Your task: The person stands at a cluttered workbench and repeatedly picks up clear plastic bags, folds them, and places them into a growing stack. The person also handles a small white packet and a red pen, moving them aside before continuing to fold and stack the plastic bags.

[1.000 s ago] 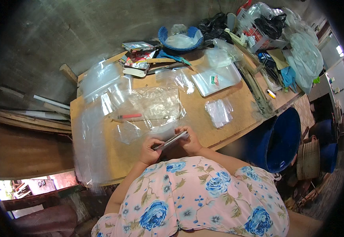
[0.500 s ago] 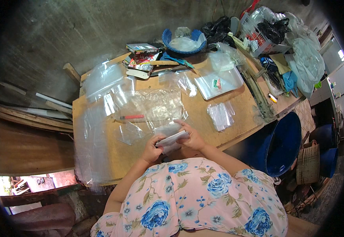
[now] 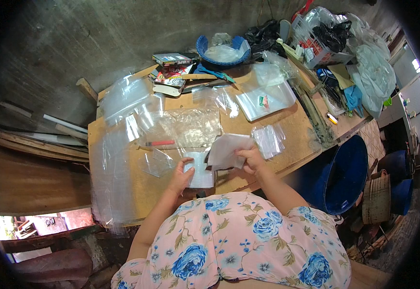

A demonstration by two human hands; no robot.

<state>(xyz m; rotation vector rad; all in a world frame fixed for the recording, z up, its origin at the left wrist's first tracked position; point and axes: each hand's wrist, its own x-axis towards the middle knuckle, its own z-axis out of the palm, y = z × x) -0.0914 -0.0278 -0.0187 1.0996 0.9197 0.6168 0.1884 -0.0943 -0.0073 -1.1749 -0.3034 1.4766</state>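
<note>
My right hand [image 3: 252,160] is closed on the right edge of a translucent plastic bag [image 3: 228,150], raised and tilted above the table. Below and to the left lies a small stack of clear plastic bags [image 3: 201,176]. At the left edge of that stack is my left hand [image 3: 182,176], thumb and fingers apart, touching it. Just beyond my right hand, another small pile of clear bags [image 3: 269,140] rests on the wooden table [image 3: 239,185]. A red-handled tool [image 3: 160,143] lies on a crinkled clear sheet [image 3: 190,126] ahead of my left hand.
Clear plastic sheets [image 3: 116,168] cover the table's left side. A larger bag stack [image 3: 268,102], small boxes [image 3: 172,74] and a blue basket [image 3: 223,60] stand farther back. Blue tubs [image 3: 347,176] are off the right edge; a full crate [image 3: 323,53] sits at far right.
Both hands were together on folded plastic. They have parted: my right hand has moved right with the bag, which now hangs spread, and my left hand is at the stack.
</note>
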